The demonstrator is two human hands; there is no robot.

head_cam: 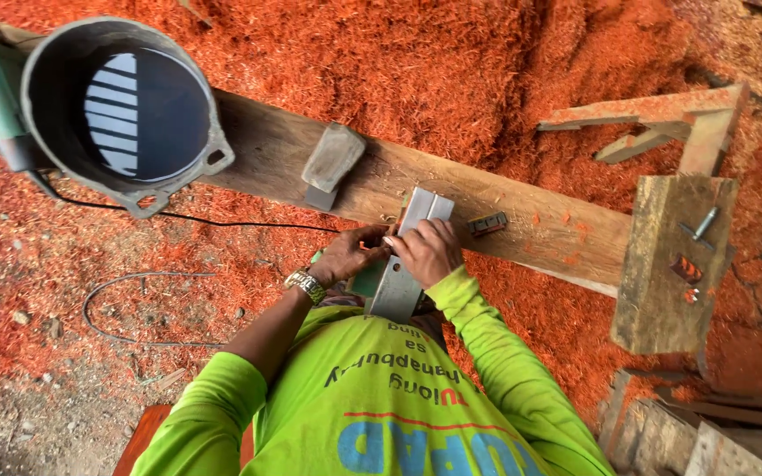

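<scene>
step: both hands working on the grey metal tool [403, 264] over the plank [522, 220] | left hand [346, 256] gripping its green part | right hand [428, 251] pinching the top edge | next: probably needing a steady hold

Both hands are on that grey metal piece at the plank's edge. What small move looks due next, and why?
Probably steadying the grey metal piece flat against the plank. The right hand presses on top of it, the left hand pinches at its side, and its near end overhangs the plank's edge.

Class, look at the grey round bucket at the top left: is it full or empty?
Empty. The grey bucket shows a bare dark bottom with only striped light reflections; nothing lies inside it.
</scene>
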